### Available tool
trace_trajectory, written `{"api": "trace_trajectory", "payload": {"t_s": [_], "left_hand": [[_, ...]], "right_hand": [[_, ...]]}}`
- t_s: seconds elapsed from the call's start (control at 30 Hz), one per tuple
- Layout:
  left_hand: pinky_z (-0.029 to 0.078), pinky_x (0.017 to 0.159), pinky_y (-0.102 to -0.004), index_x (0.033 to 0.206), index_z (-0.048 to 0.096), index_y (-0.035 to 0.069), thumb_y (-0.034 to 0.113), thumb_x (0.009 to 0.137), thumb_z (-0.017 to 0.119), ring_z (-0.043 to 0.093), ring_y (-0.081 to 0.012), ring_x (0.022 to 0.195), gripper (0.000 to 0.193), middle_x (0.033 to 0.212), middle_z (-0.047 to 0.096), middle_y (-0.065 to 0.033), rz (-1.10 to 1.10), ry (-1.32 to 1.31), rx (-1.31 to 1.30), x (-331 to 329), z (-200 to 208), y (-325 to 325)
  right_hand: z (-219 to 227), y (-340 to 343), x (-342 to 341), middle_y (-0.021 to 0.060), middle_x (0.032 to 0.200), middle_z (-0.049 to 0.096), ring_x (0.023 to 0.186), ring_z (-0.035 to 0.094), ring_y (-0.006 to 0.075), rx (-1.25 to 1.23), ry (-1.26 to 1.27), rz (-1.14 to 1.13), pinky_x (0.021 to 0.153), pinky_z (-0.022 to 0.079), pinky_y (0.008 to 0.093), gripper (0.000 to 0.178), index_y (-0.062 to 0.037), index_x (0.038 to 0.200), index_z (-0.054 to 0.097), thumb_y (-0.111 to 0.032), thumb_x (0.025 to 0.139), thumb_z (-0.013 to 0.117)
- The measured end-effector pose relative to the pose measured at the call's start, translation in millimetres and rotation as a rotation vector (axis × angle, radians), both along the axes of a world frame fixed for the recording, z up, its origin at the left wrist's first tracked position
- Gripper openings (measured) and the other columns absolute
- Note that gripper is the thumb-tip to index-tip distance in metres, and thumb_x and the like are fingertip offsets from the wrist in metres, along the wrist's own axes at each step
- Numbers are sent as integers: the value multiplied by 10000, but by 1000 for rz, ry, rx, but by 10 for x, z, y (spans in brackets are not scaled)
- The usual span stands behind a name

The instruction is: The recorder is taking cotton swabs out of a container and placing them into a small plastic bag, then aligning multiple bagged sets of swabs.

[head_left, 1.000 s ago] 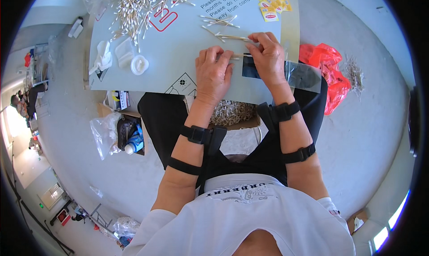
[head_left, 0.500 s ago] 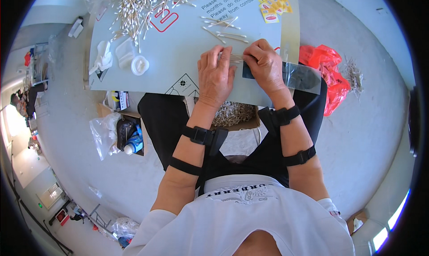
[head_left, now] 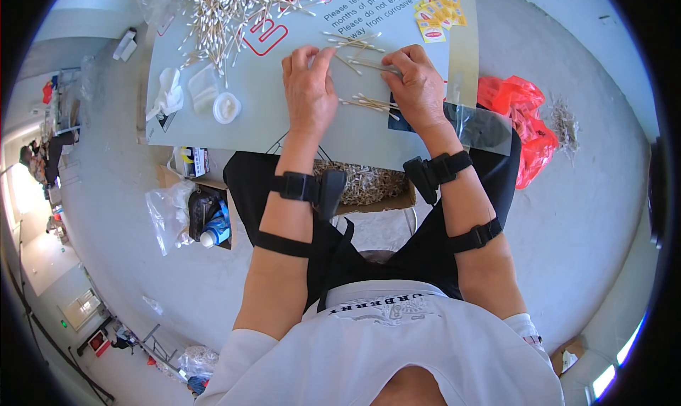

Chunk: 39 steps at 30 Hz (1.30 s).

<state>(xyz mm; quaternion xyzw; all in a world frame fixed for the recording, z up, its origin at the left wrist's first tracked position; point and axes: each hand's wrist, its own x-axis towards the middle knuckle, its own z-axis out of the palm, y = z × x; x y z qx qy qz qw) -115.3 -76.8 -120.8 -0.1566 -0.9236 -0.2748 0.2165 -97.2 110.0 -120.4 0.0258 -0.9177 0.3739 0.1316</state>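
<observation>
Fingers apart and slightly curled, my left hand (head_left: pixel 310 90) hovers over the grey printed board (head_left: pixel 284 115) with nothing visible in it. It is just left of a few loose cotton swabs (head_left: pixel 352 39). My right hand (head_left: pixel 420 87) reaches to the right end of these swabs, its thumb and forefinger apart on either side of a cotton swab (head_left: pixel 370 65); contact is unclear. Nearer to me, a small bundle of cotton swabs (head_left: pixel 370 105) lies on the board, partly over a dark patch. A large heap of cotton swabs (head_left: pixel 223 19) spreads across the far left.
A round white tub (head_left: pixel 227 108), a clear tray (head_left: pixel 203 85) and a crumpled white item (head_left: pixel 167 92) sit at left. Yellow packets (head_left: pixel 440 12) lie far right, clear film (head_left: pixel 482 128) near right. A red bag (head_left: pixel 521 115) is beyond; a swab-filled box (head_left: pixel 372 185) stands below the board.
Both hands have moved away from the small bundle of cotton swabs, which now lies on the board. My left hand went left and farther out; my right hand moved slightly farther, to the loose swabs.
</observation>
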Motion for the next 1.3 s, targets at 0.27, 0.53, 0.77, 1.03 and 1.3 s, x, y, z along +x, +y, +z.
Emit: {"api": "trace_trajectory", "payload": {"t_s": [0.27,0.53,0.77,1.03,1.3], "left_hand": [[419,777,-407,821,623,96,-49,705,655,517,-288,920,188,924,546,-47,-42,-64,-19,-69,-14,-93],[410,765,-405,792,587,98,-24,703,663,526,-275,884,169,874,551,-40,-53,-76,-66,120,-11,14],[411,767,-401,808,582,96,-7,711,670,531,-273,855,167,846,557,-44,-73,-90,-51,134,-2,104],[440,770,-403,895,608,97,-41,675,701,550,-287,843,276,828,567,-53,-55,-203,119,95,61,146],[467,706,-385,792,640,104,-30,672,702,547,-262,794,190,777,530,-51,-112,-109,47,78,58,89]], "right_hand": [[-43,4,0,68,919,596,809,621,283,-59,8,-32,697,490,357,64,-70,830,645,-82,777,678],[-51,-7,-5,66,888,587,854,615,291,-91,-14,-56,708,501,397,71,-91,786,647,-73,740,698],[-33,-18,6,49,885,586,884,609,263,-74,-30,-36,723,503,391,62,-113,785,665,-100,738,704],[-13,-31,18,33,864,585,888,605,251,-65,-50,-43,717,502,393,54,-131,781,680,-116,735,705],[34,-44,-49,45,861,603,870,610,268,-148,-146,0,714,505,384,109,-120,838,690,-102,731,699]]}}
